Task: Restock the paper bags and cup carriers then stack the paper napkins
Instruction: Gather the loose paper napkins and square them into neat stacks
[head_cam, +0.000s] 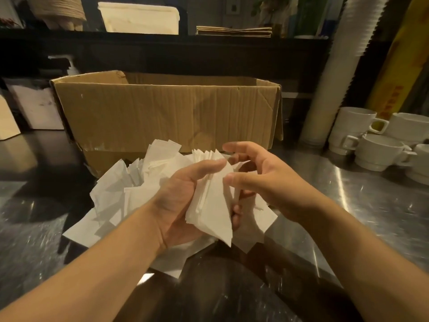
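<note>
While loose napkins (120, 189) lay heaped on the steel counter (371, 205) before a cardboard box (167, 112), the left hand (178, 205) gripped a bundle of napkins (213, 205); the right hand (262, 180), fingers loosely spread, touched it. White cups (376, 149) stood far right.

— What is the counter (362, 201) like?
— Shiny metal, scratched, with light glinting off it.

— What sits directly on it?
— A brown cardboard box (167, 112), open at the top, standing near the far edge. Just in front of it lies a loose heap of white paper napkins (116, 196), fanned out untidily.

— Anything to the right?
— White mugs (371, 145), stacked in a cluster, and beside them a tall column of stacked cups (332, 77) leaning upward.

— And the dark shelf (162, 40) behind?
— A flat pile of brown paper bags (233, 31) rests on it.
</note>
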`<state>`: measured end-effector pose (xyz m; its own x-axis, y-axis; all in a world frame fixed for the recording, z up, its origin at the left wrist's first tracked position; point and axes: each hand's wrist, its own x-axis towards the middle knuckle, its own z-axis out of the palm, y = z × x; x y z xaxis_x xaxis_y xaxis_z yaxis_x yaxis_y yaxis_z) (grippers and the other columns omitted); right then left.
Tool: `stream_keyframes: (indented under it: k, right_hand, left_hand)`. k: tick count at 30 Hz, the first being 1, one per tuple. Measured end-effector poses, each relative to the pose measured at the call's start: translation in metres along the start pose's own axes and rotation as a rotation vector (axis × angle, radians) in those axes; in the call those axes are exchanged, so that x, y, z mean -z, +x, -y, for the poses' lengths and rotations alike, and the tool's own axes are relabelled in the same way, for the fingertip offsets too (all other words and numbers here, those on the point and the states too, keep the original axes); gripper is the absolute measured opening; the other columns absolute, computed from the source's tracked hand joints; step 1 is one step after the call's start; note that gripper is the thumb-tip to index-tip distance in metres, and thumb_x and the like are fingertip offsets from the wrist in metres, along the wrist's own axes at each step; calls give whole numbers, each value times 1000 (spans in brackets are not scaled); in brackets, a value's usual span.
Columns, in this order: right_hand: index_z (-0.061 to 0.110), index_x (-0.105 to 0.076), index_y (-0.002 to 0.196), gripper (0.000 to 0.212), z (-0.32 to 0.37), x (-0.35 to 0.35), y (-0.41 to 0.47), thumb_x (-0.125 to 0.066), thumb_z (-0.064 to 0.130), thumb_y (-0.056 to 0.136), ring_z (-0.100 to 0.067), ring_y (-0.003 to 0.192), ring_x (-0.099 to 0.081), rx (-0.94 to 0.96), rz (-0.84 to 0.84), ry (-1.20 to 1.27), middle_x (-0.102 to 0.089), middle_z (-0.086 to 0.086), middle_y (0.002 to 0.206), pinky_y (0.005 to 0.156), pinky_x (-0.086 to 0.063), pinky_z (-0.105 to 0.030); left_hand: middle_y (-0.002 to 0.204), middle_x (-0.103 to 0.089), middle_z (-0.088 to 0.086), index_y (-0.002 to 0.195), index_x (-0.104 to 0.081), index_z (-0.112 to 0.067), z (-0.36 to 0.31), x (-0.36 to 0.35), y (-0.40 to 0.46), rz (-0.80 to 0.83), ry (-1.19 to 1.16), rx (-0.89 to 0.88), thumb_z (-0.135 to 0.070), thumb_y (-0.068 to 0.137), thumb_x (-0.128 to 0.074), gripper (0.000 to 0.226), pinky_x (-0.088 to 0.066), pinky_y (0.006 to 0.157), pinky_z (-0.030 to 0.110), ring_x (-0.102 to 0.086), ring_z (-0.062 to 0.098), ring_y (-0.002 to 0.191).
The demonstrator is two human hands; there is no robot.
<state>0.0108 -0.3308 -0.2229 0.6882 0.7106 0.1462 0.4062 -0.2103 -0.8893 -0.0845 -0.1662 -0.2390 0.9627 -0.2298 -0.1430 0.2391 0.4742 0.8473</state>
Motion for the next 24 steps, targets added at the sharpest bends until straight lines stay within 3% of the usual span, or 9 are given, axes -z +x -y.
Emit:
stream_keyframes:
  k: [4, 6, 9, 12, 14, 16, 19, 22, 24]
  right_hand:
    - [50, -38, 145, 89, -1, 10, -2, -80, 52, 66, -21, 133, -54, 17, 219, -25, -51, 13, 146, 108, -50, -48]
    - [49, -35, 149, 97, 1, 12, -4, -82, 53, 64, -23, 137, -50, 0, 271, -40, -48, 13, 149, 111, -46, -50]
    - [30, -52, 142, 74, 7, 14, -8, -84, 34, 76, -24, 125, -62, -15, 346, -29, -64, 2, 134, 106, -51, -51]
    - [20, -60, 131, 57, 10, 19, -22, -83, 17, 80, -23, 112, -70, 9, 359, 72, -70, -7, 121, 94, -58, -45]
    - [20, -58, 130, 59, 6, 25, -37, -80, 14, 76, -23, 109, -71, 24, 268, 172, -71, -5, 118, 87, -60, -39]
    - [24, -59, 126, 62, -2, 31, -55, -82, 18, 68, -21, 108, -72, 22, 87, 259, -73, 3, 112, 84, -61, -37]
    - [27, -62, 119, 63, -18, 41, -82, -84, 25, 60, -15, 104, -72, 13, -122, 277, -75, 6, 106, 81, -63, -35]
    - [26, -61, 116, 64, -28, 53, -109, -84, 29, 56, -16, 104, -72, -19, -222, 274, -72, 2, 109, 81, -63, -36]
    - [25, -57, 118, 65, -32, 64, -125, -83, 27, 58, -14, 104, -71, -23, -274, 270, -71, 4, 110, 78, -62, -31]
  left_hand:
    - [101, -68, 16, 137, -57, -20, 1, 0, -4, 105, 20, 143, -38, 63, -91, 83, -56, 72, 41, -65, 28, 78]
    - [100, -71, 15, 138, -53, -20, 1, -3, -6, 131, 69, 197, -40, 58, -94, 91, -58, 72, 38, -65, 25, 78]
    - [96, -71, 14, 135, -53, -22, 0, -6, -12, 115, 161, 248, -42, 45, -99, 103, -60, 72, 38, -68, 24, 77]
    - [102, -71, 17, 134, -63, -21, 3, -5, -14, 105, 92, 192, -43, 48, -100, 97, -62, 73, 42, -70, 32, 85]
    - [118, -69, 18, 142, -61, -21, 5, -1, -11, 165, -18, 113, -48, 63, -94, 90, -61, 86, 44, -70, 35, 102]
    - [135, -62, 18, 153, -49, -22, 9, -2, -11, 233, -15, 53, -56, 69, -88, 99, -54, 101, 47, -64, 37, 120]
    - [132, -67, 10, 141, -62, -28, 25, -19, -5, 174, 318, -29, -51, 53, -99, 98, -58, 95, 42, -65, 33, 122]
    - [122, -66, -5, 134, -60, -37, 48, -45, 16, 43, 769, -139, -40, 70, -92, 72, -56, 102, 45, -64, 20, 119]
    - [118, -67, -7, 128, -61, -36, 56, -56, 31, -73, 803, -199, -39, 71, -89, 64, -55, 104, 52, -63, 22, 119]
